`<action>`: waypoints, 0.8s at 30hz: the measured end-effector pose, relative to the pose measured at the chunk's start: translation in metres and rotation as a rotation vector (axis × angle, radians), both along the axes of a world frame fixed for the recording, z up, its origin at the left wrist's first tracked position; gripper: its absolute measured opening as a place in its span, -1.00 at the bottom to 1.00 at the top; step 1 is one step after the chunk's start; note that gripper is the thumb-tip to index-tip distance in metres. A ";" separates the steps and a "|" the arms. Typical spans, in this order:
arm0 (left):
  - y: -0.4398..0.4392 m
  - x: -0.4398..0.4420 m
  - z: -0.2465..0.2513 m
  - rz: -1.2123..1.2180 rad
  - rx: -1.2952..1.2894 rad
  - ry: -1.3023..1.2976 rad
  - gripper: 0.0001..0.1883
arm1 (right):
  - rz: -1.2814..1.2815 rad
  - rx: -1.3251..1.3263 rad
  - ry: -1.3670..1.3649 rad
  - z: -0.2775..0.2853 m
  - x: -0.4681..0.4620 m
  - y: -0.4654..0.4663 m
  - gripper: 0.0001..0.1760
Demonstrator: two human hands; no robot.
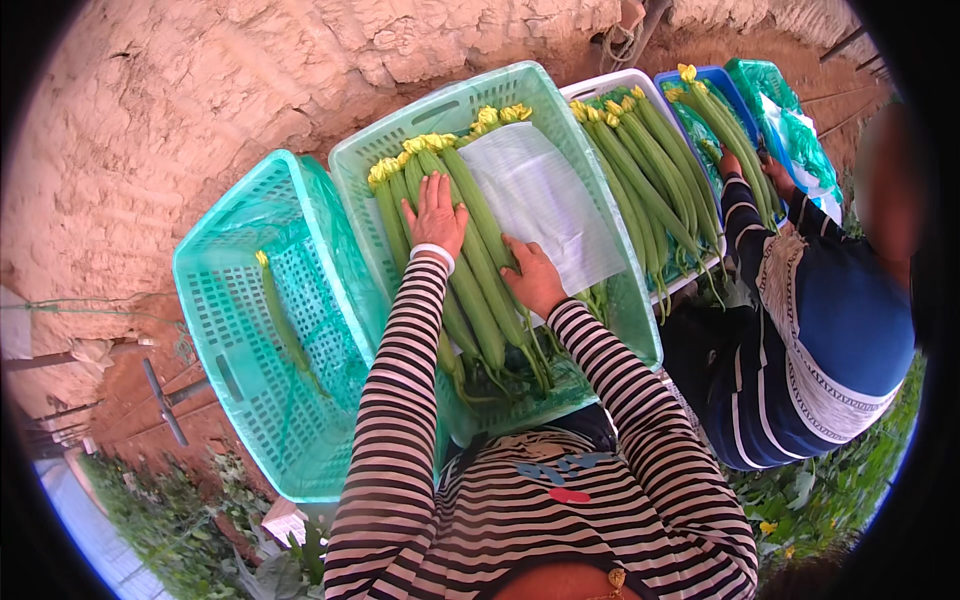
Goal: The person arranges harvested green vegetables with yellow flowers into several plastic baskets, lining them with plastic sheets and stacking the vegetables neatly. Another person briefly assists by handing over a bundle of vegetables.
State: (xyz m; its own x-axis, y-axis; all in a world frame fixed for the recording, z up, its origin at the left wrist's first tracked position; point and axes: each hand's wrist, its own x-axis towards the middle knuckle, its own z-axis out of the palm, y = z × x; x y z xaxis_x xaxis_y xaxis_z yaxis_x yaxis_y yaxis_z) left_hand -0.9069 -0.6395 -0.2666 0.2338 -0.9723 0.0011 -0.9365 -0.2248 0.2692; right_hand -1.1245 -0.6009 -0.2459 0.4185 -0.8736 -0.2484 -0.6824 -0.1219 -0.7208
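Note:
Long green luffa gourds [480, 281] with yellow blossoms at their far ends lie side by side in a pale green plastic crate [637, 330] before me. Flat across the blossom-end half of several gourds rests my left hand [437, 214], its thumb and little finger spread. My right hand [534, 276] touches the right side of the outermost exposed gourd with its fingertips, its palm over a white sheet [544, 199]. That sheet covers more gourds on the crate's right side; only their blossoms and some stems show beyond it.
On the left, a tilted green crate [247, 375] holds one small luffa [281, 322]. To the right stand a white crate [705, 274] of luffas, a blue crate [724, 79] and a bagged green crate [761, 75]. A co-worker [847, 322] handles luffas there. An earthen wall [225, 82] rises behind.

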 end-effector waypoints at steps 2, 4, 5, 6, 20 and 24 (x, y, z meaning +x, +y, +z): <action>-0.001 -0.006 0.003 -0.021 -0.010 -0.042 -0.29 | -0.004 0.020 -0.043 -0.003 -0.001 0.001 -0.25; 0.005 -0.016 0.005 -0.112 -0.152 -0.085 -0.26 | -0.022 0.002 -0.104 -0.005 -0.001 0.003 -0.26; 0.007 -0.020 0.005 -0.119 -0.038 -0.082 -0.24 | -0.024 0.005 -0.102 -0.004 -0.001 0.004 -0.26; 0.009 -0.024 0.005 -0.148 0.053 -0.057 -0.23 | 0.003 -0.011 -0.045 -0.002 -0.001 0.004 -0.25; 0.009 -0.029 0.005 -0.145 0.075 -0.091 -0.24 | -0.635 -0.118 -0.549 0.042 -0.211 -0.160 -0.78; 0.008 -0.025 -0.001 -0.150 0.084 -0.092 -0.22 | -0.411 -0.170 0.429 -0.060 -0.272 -0.184 -0.53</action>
State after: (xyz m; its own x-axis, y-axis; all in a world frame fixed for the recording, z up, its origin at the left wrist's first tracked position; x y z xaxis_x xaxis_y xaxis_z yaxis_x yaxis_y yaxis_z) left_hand -0.9323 -0.6320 -0.2680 0.0889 -0.9938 -0.0668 -0.9810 -0.0990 0.1667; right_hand -1.3966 -0.7849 -0.3059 -0.0668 -0.9843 -0.1634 -0.9225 0.1233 -0.3657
